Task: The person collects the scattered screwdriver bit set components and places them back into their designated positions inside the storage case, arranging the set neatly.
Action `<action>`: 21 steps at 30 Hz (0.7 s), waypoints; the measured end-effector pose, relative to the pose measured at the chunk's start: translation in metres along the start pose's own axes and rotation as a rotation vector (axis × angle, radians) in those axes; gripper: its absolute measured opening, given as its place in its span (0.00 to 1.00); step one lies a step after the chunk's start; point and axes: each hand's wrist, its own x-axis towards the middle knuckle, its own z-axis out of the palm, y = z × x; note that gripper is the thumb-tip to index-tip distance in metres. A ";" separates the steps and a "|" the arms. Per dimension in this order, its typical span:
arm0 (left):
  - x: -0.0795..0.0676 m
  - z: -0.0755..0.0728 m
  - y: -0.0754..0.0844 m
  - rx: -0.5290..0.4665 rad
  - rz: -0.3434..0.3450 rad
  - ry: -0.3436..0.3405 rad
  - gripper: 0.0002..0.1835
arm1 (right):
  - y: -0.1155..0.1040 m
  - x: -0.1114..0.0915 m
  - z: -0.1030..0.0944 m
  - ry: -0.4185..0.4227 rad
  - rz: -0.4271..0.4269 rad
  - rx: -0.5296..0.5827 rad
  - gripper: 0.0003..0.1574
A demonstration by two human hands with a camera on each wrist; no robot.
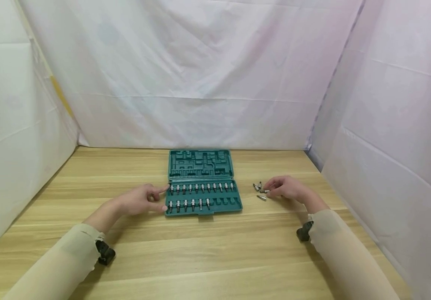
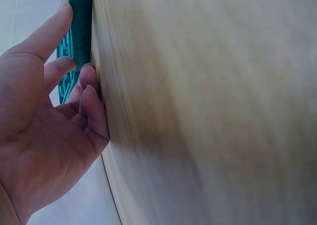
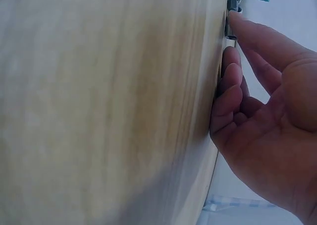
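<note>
A green plastic case [image 1: 204, 215] lies unfolded on the table, its moulded lid [image 1: 200, 164] laid back. Metal bit sockets fill its back row, and several bit sockets [image 1: 193, 204] sit in the left part of the front row, with bare slots to their right. My left hand [image 1: 134, 201] touches the case's left edge with thumb and index finger extended; its other fingers are curled in the left wrist view. Right of the case, my right hand [image 1: 286, 188] pinches a loose bit socket [image 3: 231, 26] by thumb and index finger, low at the tabletop.
Other loose bit sockets [image 1: 262, 198] lie on the wooden table [image 1: 200, 258] beside my right fingertips. White cloth walls [image 1: 200, 83] stand behind the table and on both sides. A small black camera [image 1: 105, 252] is strapped at each sleeve.
</note>
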 end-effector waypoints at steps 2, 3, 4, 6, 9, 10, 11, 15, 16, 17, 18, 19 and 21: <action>0.000 0.000 -0.001 0.006 0.003 0.001 0.48 | 0.000 0.000 0.000 0.000 0.003 -0.012 0.20; 0.000 0.000 -0.001 0.008 0.007 -0.001 0.47 | -0.001 0.000 0.001 0.001 0.004 -0.015 0.19; 0.000 0.000 -0.001 0.012 0.004 0.001 0.48 | -0.001 0.000 0.001 0.003 0.007 -0.018 0.19; 0.000 0.000 -0.001 0.008 0.005 0.000 0.48 | -0.001 0.000 0.002 0.006 0.010 -0.024 0.18; 0.001 0.000 0.000 0.005 0.008 0.002 0.48 | -0.002 -0.001 0.003 0.017 0.007 -0.034 0.17; 0.001 0.001 0.000 0.002 0.005 0.003 0.48 | -0.002 -0.001 0.003 0.020 0.006 -0.037 0.17; 0.001 0.001 0.000 -0.003 0.007 0.001 0.48 | -0.002 -0.001 0.003 0.022 0.004 -0.037 0.17; 0.002 0.001 -0.001 -0.006 0.008 0.000 0.47 | 0.000 -0.001 0.002 0.028 -0.001 -0.039 0.17; 0.002 0.001 -0.002 -0.007 0.008 0.001 0.47 | 0.000 -0.002 0.001 0.027 -0.002 -0.039 0.17; 0.002 0.001 -0.002 -0.007 0.008 0.001 0.48 | 0.001 -0.002 0.001 0.027 -0.002 -0.037 0.16; 0.002 0.001 -0.002 -0.007 0.008 0.002 0.48 | 0.002 -0.001 0.000 0.028 -0.003 -0.036 0.16; 0.002 0.001 -0.002 -0.006 0.008 0.002 0.48 | 0.003 -0.001 0.000 0.030 -0.002 -0.033 0.16; 0.001 0.000 -0.002 -0.003 0.004 0.003 0.48 | 0.003 -0.003 -0.001 0.031 0.000 -0.025 0.16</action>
